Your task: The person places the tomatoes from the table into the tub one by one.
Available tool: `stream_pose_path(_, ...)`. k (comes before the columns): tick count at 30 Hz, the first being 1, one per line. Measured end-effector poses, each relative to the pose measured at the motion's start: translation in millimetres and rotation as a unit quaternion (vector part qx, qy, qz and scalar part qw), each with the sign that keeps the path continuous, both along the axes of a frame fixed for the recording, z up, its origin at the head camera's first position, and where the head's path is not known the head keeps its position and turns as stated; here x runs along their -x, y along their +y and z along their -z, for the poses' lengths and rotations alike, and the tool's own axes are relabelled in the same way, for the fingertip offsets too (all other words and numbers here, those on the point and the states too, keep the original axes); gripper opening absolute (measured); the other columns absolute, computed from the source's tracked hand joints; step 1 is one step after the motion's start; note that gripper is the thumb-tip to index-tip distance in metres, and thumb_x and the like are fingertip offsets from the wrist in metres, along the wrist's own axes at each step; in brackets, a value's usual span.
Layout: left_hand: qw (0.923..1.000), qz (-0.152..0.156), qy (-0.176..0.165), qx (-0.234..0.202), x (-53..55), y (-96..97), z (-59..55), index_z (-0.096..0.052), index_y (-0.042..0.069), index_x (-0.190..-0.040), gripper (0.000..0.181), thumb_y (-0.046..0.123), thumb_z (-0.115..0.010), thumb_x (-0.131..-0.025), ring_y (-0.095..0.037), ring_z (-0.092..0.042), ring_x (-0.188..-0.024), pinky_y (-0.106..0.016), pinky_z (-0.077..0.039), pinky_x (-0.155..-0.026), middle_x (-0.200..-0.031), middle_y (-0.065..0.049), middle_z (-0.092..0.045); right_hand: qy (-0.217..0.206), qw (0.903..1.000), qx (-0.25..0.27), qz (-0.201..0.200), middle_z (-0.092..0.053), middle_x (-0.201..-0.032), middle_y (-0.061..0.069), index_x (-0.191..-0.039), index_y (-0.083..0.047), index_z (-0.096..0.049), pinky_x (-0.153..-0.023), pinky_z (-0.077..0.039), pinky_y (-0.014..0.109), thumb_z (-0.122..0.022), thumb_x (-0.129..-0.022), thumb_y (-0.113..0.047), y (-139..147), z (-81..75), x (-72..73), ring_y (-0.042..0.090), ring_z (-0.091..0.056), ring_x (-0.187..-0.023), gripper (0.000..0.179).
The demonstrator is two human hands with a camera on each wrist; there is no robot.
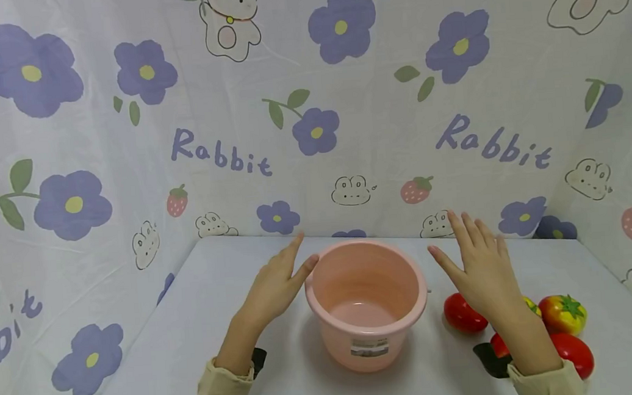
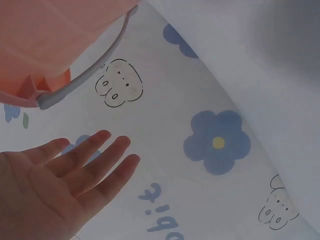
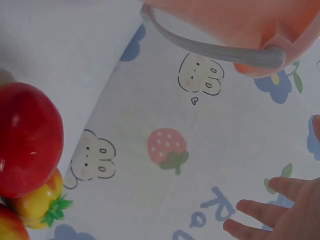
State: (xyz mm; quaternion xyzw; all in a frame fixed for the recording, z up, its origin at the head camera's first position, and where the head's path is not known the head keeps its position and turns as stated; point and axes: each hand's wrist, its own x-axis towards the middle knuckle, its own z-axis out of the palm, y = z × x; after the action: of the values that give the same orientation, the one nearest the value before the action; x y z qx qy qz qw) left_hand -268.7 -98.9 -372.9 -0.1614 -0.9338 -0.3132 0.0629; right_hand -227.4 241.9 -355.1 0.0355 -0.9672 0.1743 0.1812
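Observation:
A pink plastic bucket point(image 1: 367, 347) stands upright in the middle of the white table, with a label on its front. Its grey handle point(image 3: 215, 50) shows on the far side in both wrist views. My left hand point(image 1: 272, 286) is raised at the bucket's left rim, fingers straight and thumb apart; whether the thumb touches the rim I cannot tell. Off to the right, my right hand point(image 1: 483, 271) is held up with its fingers spread and nothing in it. Below that hand and forearm lie a red tomato-like fruit point(image 1: 463, 313) and a yellow-red fruit with a green top point(image 1: 563, 315).
Another red fruit point(image 1: 573, 354) lies beside the right forearm, which partly hides more of the pile. A white curtain point(image 1: 375, 95) printed with flowers and rabbits encloses the white table point(image 1: 157, 368) at the back and sides.

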Motion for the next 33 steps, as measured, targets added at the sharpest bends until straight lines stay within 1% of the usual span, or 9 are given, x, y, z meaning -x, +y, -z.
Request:
stream_pose_path(3,0.9997,0.002,-0.021,-0.015,-1.0,1.9,5.5,-0.018,0.033,-0.156,0.075,0.073,-0.029,-0.093,-0.03,-0.035,-0.145,-0.057,-0.032,-0.116,-0.158,-0.003,-0.036,-0.005,0.9998,0.017,-0.005,-0.012,-0.162,0.024,-0.158,-0.021,-0.005,-0.112,-0.003,0.075,-0.036,-0.095,-0.065,0,0.8,-0.7,0.048,-0.009,-0.148,0.083)
stream_pose_path(6,0.9982,0.006,-0.044,-0.041,-1.5,3.9,10.0,-0.019,0.035,-0.155,0.074,0.073,-0.029,-0.092,-0.031,-0.039,-0.143,-0.059,-0.034,-0.114,-0.155,-0.006,-0.041,-0.012,0.9993,0.035,-0.009,-0.012,-0.162,0.024,-0.158,-0.022,-0.003,-0.113,-0.004,0.074,-0.037,-0.096,-0.064,1,1.6,-1.2,0.049,-0.01,-0.147,0.082)
stream_pose_path(9,0.9948,0.02,-0.07,-0.072,-2.5,5.7,13.6,-0.02,0.036,-0.155,0.073,0.072,-0.032,-0.093,-0.034,-0.043,-0.14,-0.06,-0.037,-0.111,-0.153,-0.009,-0.043,-0.019,0.9985,0.051,-0.012,-0.012,-0.162,0.024,-0.158,-0.024,-0.001,-0.112,-0.007,0.075,-0.037,-0.096,-0.063,1,3.6,-1.4,0.05,-0.011,-0.147,0.081)
stream_pose_path(12,0.9912,0.033,-0.087,-0.094,-4.1,7.7,16.3,-0.02,0.034,-0.155,0.071,0.068,-0.034,-0.095,-0.036,-0.047,-0.136,-0.061,-0.04,-0.108,-0.152,-0.011,-0.044,-0.022,0.9976,0.064,-0.014,-0.013,-0.162,0.024,-0.158,-0.024,-0.001,-0.111,-0.009,0.076,-0.037,-0.097,-0.062,2,5.8,-2.2,0.049,-0.012,-0.147,0.081)
stream_pose_path(17,0.987,0.047,-0.094,-0.121,-4.7,10.1,19.8,-0.021,0.028,-0.156,0.07,0.062,-0.037,-0.098,-0.037,-0.051,-0.132,-0.058,-0.043,-0.106,-0.15,-0.016,-0.046,-0.028,0.9957,0.087,-0.019,-0.014,-0.162,0.023,-0.158,-0.022,-0.001,-0.11,-0.014,0.076,-0.037,-0.098,-0.06,4,8.8,-2.7,0.05,-0.015,-0.146,0.079)
stream_pose_path(19,0.9851,0.051,-0.095,-0.134,-4.2,10.6,21.3,-0.022,0.027,-0.156,0.068,0.06,-0.037,-0.098,-0.038,-0.05,-0.132,-0.058,-0.042,-0.107,-0.15,-0.019,-0.045,-0.033,0.9945,0.097,-0.021,-0.014,-0.162,0.023,-0.158,-0.023,-0.001,-0.108,-0.016,0.076,-0.037,-0.098,-0.059,5,9.6,-2.5,0.051,-0.017,-0.145,0.079)
stream_pose_path(21,0.9827,0.055,-0.099,-0.146,-3.8,11.1,22.5,-0.022,0.027,-0.156,0.067,0.059,-0.037,-0.099,-0.038,-0.047,-0.135,-0.059,-0.04,-0.109,-0.151,-0.02,-0.043,-0.041,0.9927,0.111,-0.025,-0.014,-0.162,0.023,-0.158,-0.025,0.0,-0.106,-0.018,0.078,-0.037,-0.099,-0.058,7,10.3,-2.2,0.052,-0.017,-0.144,0.077)
stream_pose_path(26,0.9775,0.063,-0.113,-0.167,-3.0,11.7,25.7,-0.026,0.029,-0.154,0.064,0.059,-0.036,-0.099,-0.035,-0.041,-0.141,-0.061,-0.037,-0.111,-0.152,-0.015,-0.042,-0.068,0.9869,0.143,-0.029,-0.012,-0.162,0.023,-0.157,-0.03,0.004,-0.101,-0.022,0.08,-0.036,-0.099,-0.058,10,11.4,-1.3,0.053,-0.016,-0.144,0.075)
stream_pose_path(33,0.9758,0.059,-0.108,-0.18,-1.5,13.0,30.8,-0.031,0.027,-0.153,0.061,0.057,-0.036,-0.1,-0.034,-0.043,-0.14,-0.06,-0.037,-0.111,-0.153,-0.011,-0.043,-0.1,0.9774,0.183,-0.033,-0.008,-0.163,0.022,-0.157,-0.028,0.005,-0.103,-0.022,0.079,-0.035,-0.099,-0.059,17,16.0,2.3,0.052,-0.011,-0.146,0.077)
